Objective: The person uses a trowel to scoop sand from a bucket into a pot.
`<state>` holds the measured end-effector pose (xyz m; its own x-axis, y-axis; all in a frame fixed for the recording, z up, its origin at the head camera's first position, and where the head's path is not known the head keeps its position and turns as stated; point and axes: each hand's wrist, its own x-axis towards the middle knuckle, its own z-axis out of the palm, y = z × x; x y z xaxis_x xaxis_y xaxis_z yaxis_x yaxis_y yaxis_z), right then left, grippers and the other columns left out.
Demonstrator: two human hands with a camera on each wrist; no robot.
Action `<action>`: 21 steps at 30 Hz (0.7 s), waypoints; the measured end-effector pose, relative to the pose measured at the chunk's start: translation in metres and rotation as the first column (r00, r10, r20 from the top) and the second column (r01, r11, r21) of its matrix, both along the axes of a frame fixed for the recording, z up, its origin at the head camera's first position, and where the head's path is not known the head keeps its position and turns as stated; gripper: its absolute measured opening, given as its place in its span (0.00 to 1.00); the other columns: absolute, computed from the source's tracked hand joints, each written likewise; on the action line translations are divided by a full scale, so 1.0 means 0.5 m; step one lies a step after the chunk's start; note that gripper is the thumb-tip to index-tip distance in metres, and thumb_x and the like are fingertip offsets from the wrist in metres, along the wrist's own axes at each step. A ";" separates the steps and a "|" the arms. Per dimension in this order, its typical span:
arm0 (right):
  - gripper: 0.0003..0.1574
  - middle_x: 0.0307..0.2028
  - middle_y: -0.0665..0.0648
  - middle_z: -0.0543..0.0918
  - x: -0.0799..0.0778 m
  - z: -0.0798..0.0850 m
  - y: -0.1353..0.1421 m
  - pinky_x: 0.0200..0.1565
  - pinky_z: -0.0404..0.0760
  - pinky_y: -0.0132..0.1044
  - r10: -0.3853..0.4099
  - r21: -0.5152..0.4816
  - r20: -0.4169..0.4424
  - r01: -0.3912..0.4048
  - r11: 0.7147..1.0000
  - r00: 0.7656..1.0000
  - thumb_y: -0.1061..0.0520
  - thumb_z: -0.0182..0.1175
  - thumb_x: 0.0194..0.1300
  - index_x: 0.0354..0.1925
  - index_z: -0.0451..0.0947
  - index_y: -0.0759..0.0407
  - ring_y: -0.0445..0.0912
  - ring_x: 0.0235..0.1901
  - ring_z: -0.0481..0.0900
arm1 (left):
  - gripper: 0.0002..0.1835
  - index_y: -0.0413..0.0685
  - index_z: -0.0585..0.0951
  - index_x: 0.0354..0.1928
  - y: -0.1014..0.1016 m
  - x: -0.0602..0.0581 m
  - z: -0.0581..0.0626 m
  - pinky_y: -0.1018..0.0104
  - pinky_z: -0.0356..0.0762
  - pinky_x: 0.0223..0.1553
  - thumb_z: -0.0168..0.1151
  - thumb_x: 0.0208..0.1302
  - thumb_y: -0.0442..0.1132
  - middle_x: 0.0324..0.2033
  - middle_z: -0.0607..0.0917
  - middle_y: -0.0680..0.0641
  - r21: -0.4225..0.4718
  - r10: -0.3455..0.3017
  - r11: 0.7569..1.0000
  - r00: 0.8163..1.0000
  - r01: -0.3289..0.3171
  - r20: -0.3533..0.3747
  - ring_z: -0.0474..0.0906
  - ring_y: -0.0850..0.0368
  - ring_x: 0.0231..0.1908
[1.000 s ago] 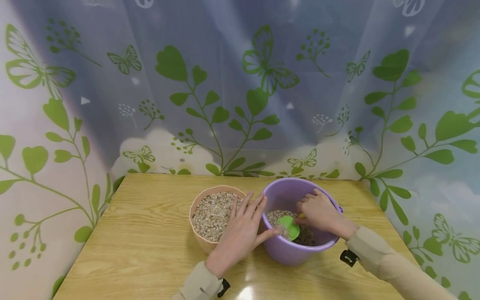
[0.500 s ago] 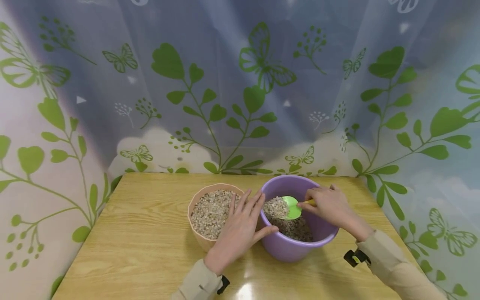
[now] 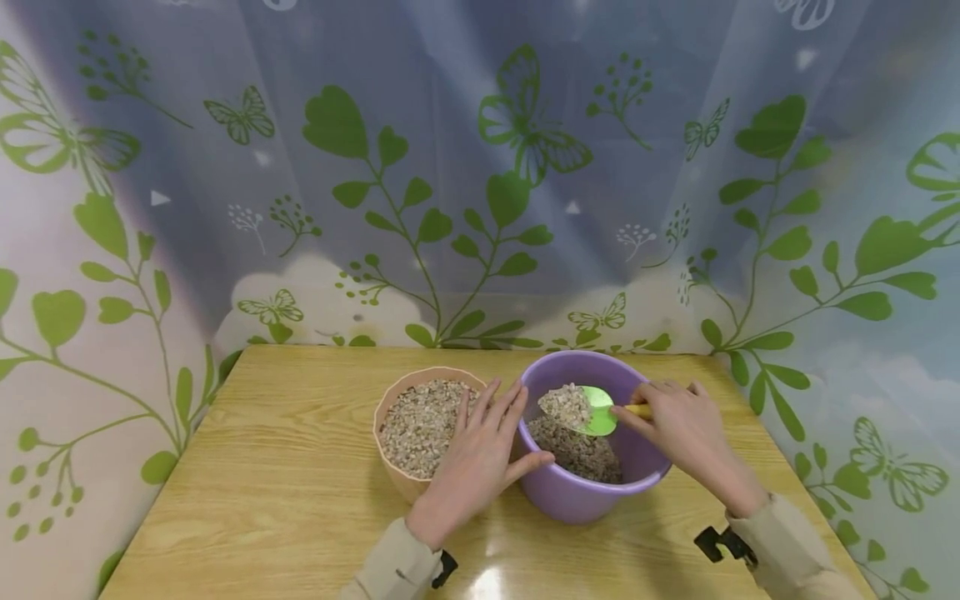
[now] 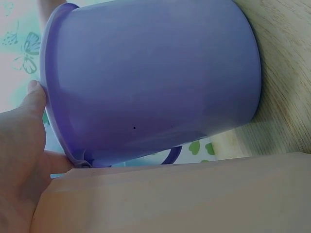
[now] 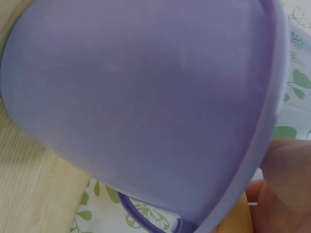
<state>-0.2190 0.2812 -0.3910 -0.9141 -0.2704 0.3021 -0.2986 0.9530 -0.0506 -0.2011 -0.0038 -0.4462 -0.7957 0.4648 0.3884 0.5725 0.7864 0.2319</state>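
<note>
My right hand (image 3: 686, 421) grips the yellow handle of a small green trowel (image 3: 602, 412) over the inside of a purple bucket (image 3: 573, 498). Its blade carries a heap of pale gravelly grains (image 3: 564, 406). Darker grains (image 3: 573, 450) cover part of the bucket's floor. My left hand (image 3: 480, 454) lies with fingers spread across the near side of a peach pot (image 3: 408, 482), which is filled with similar grains (image 3: 423, 429). The left thumb touches the bucket's rim in the left wrist view. In the right wrist view, the handle (image 5: 236, 218) shows beside the bucket's rim, with the blade hidden behind the wall.
Pot and bucket stand side by side on a wooden table (image 3: 285, 467). A curtain (image 3: 450, 167) printed with leaves and butterflies hangs behind the table and along both sides. The bucket's purple carrying handle (image 5: 138, 213) hangs down its outside.
My right hand has lifted the trowel up from the grains inside the bucket, now loaded, and drawn it slightly to the right. The left hand has stayed in place.
</note>
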 end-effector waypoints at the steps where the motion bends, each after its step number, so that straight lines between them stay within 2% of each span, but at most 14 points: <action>1: 0.21 0.28 0.48 0.83 0.003 0.002 -0.001 0.35 0.63 0.41 -0.009 -0.007 0.006 0.009 1.000 1.000 0.35 0.66 0.64 0.31 0.84 0.50 0.42 0.26 0.73 | 0.50 0.43 0.57 0.79 0.000 0.000 -0.001 0.39 0.34 0.76 0.39 0.68 0.75 0.78 0.56 0.44 -0.001 -0.001 1.000 1.000 0.001 -0.001 0.47 0.43 0.78; 7: 0.23 0.24 0.46 0.80 0.015 0.004 -0.006 0.33 0.61 0.40 -0.052 -0.034 -0.004 0.052 0.998 0.999 0.33 0.66 0.63 0.29 0.83 0.49 0.39 0.21 0.68 | 0.50 0.43 0.57 0.79 -0.002 0.001 0.000 0.38 0.35 0.76 0.39 0.68 0.75 0.79 0.55 0.45 -0.007 0.001 1.000 1.000 -0.001 -0.012 0.47 0.43 0.78; 14: 0.24 0.20 0.46 0.79 0.017 -0.008 -0.012 0.32 0.60 0.39 -0.053 -0.037 -0.083 0.050 0.998 0.995 0.32 0.67 0.61 0.27 0.82 0.49 0.39 0.19 0.67 | 0.50 0.43 0.57 0.79 -0.004 0.004 0.003 0.38 0.35 0.75 0.38 0.69 0.75 0.79 0.55 0.45 -0.007 0.002 1.000 1.000 -0.002 -0.005 0.46 0.43 0.78; 21: 0.23 0.17 0.46 0.77 0.018 -0.015 -0.012 0.31 0.58 0.40 -0.047 -0.038 -0.138 0.043 0.998 0.989 0.34 0.70 0.60 0.25 0.81 0.50 0.39 0.16 0.64 | 0.50 0.43 0.58 0.78 0.000 0.004 0.006 0.32 0.41 0.74 0.40 0.68 0.74 0.79 0.54 0.45 -0.001 0.001 1.000 1.000 -0.001 0.000 0.45 0.41 0.78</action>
<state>-0.2097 0.2754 -0.3982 -0.8735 -0.2173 0.4356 -0.2620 0.9641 -0.0445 -0.1993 -0.0038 -0.4433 -0.7960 0.4643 0.3883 0.5719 0.7872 0.2309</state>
